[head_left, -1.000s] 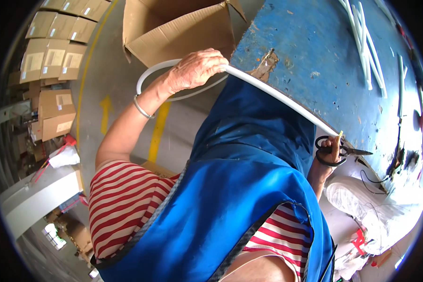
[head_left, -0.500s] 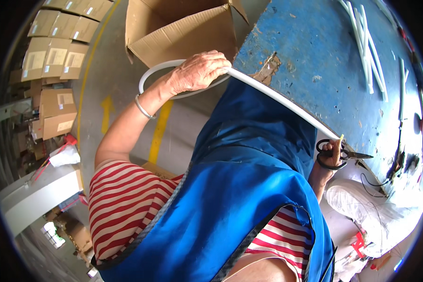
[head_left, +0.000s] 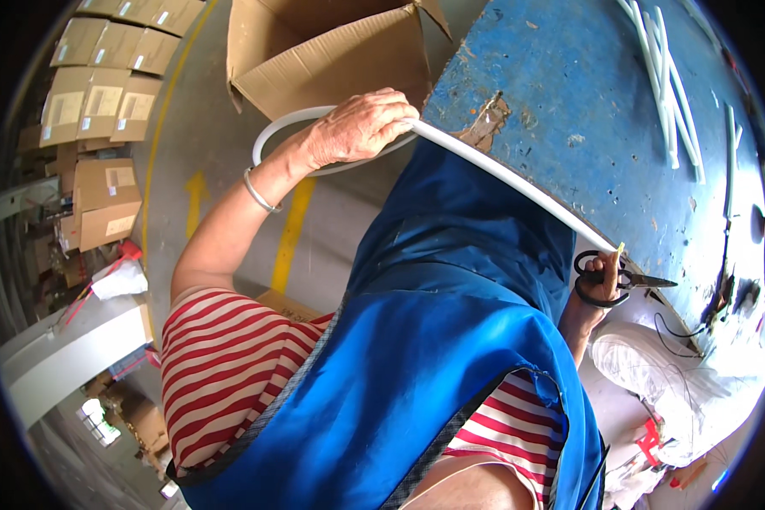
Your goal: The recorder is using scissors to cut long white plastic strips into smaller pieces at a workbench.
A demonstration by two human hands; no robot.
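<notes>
White plastic tube (head_left: 501, 174) lies along the near edge of the blue tabletop (head_left: 586, 102), so keep your left hand (head_left: 357, 127) closed on it and cut squarely with the black scissors (head_left: 612, 276) that your right hand (head_left: 599, 285) grips at its end.

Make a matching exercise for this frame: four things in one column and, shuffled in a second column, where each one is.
Things:
1. white tube
2. scissors
3. open cardboard box
4. cut white tube pieces

Places:
A. lying loose on the blue table top, toward its far side
B. on the floor beyond the left hand
C. in the right hand at the table's edge
D. stretched between the two hands along the table's edge

Pairs: 1-D, 2-C, 3-B, 4-A
</notes>
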